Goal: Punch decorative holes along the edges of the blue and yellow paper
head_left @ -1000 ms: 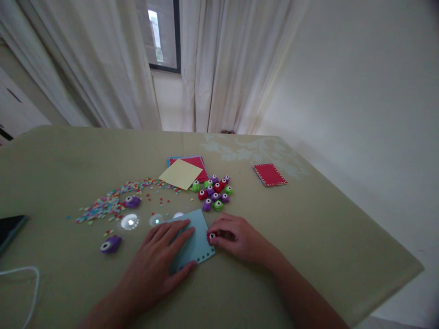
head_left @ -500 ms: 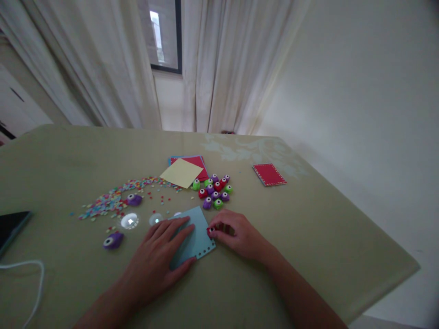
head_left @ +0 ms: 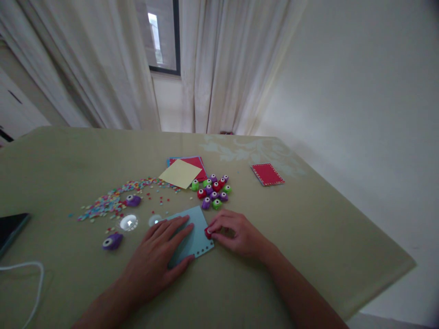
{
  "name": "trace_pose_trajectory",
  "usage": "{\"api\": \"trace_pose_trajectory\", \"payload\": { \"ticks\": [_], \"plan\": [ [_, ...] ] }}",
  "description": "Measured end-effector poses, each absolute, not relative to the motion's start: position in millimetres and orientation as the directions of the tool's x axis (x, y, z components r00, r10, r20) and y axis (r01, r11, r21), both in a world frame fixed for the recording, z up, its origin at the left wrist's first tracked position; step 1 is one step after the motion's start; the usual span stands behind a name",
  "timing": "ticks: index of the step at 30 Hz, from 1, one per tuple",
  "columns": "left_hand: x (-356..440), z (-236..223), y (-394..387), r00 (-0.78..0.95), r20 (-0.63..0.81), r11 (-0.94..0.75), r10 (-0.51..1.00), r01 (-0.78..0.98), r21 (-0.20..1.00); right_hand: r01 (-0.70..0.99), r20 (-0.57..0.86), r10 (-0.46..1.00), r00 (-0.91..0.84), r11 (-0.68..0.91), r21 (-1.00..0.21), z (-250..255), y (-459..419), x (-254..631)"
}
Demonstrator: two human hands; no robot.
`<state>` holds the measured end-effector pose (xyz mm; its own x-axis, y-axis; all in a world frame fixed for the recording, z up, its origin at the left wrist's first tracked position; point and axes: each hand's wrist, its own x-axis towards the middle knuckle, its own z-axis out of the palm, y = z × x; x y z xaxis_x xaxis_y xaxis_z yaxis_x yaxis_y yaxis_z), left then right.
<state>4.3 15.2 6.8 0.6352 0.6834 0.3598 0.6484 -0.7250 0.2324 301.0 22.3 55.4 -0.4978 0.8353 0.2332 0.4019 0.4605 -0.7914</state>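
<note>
My left hand (head_left: 156, 256) lies on a light blue square of paper (head_left: 196, 230), fingers spread and pressing it to the table. A row of small punched shapes runs along the paper's near edge. At its right edge, my right hand (head_left: 236, 233) pinches a small red craft punch (head_left: 207, 233) between thumb and fingers. Just beyond the paper, several red, purple and green punches (head_left: 209, 189) with eye-like tops stand in a cluster. Two larger purple punches, one nearer (head_left: 112, 241) and one farther (head_left: 133, 200), lie to the left.
Colourful paper confetti (head_left: 109, 201) is scattered on the table (head_left: 308, 237). A yellow sheet (head_left: 180, 173) overlaps red paper (head_left: 197, 161) at the back. A red square with a punched border (head_left: 268, 174) lies right. A dark device (head_left: 12, 230) and white cable (head_left: 41, 278) are at left.
The red punch has turned slightly in my right fingers at the paper's right edge. My left hand stays in place on the paper. The whole view has shifted a little.
</note>
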Motion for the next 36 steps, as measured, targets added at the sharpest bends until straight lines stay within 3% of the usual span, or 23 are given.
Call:
{"api": "trace_pose_trajectory", "payload": {
  "ticks": [10, 14, 21, 23, 24, 27, 28, 30, 32, 34, 36],
  "plan": [
    [4.3, 6.9, 15.2, 0.646, 0.346, -0.727, 0.680, 0.654, 0.207, 0.410, 0.267, 0.799, -0.538, 0.525, -0.745, 50.6, 22.1, 302.5],
    [3.2, 5.3, 15.1, 0.647, 0.345, -0.730, 0.680, 0.642, 0.234, 0.460, 0.276, 0.776, -0.568, 0.577, -0.675, 54.3, 23.1, 302.3],
    [48.6, 52.7, 18.4, 0.551, 0.421, -0.689, 0.721, 0.502, 0.523, 0.600, 0.281, 0.751, -0.598, 0.651, -0.465, 38.2, 20.7, 303.5],
    [79.3, 68.7, 25.2, 0.575, 0.443, -0.700, 0.687, 0.361, 0.617, 0.767, 0.319, 0.837, -0.445, 0.540, -0.347, 29.2, 19.8, 286.8],
    [95.6, 73.5, 29.7, 0.596, 0.450, -0.711, 0.665, 0.321, 0.625, 0.868, 0.376, 0.881, -0.286, 0.404, -0.287, 25.4, 20.8, 273.4],
    [137.8, 73.2, 44.0, 0.631, 0.457, -0.726, 0.626, 0.258, 0.638, 0.952, 0.441, 0.894, -0.080, 0.200, -0.232, 19.6, 31.1, 220.9],
    [147.4, 69.6, 47.8, 0.636, 0.456, -0.723, 0.622, 0.244, 0.646, 0.981, 0.486, 0.866, 0.120, -0.028, -0.193, 19.3, 36.1, 203.6],
    [158.4, 61.0, 52.7, 0.647, 0.448, -0.713, 0.617, 0.219, 0.666, 0.906, 0.548, 0.738, 0.394, -0.411, -0.097, 19.7, 45.1, 179.5],
    [160.4, 54.3, 54.7, 0.654, 0.438, -0.696, 0.617, 0.195, 0.690, 0.802, 0.549, 0.674, 0.494, -0.597, 0.012, 19.4, 48.6, 177.6],
    [157.4, 51.4, 55.4, 0.653, 0.426, -0.673, 0.626, 0.176, 0.718, 0.816, 0.478, 0.755, 0.448, -0.564, 0.127, 17.6, 44.2, 199.1],
    [152.7, 52.0, 56.5, 0.647, 0.414, -0.644, 0.640, 0.158, 0.748, 0.977, 0.305, 0.948, 0.088, -0.142, 0.159, 15.5, 34.9, 234.5]
  ]
}}
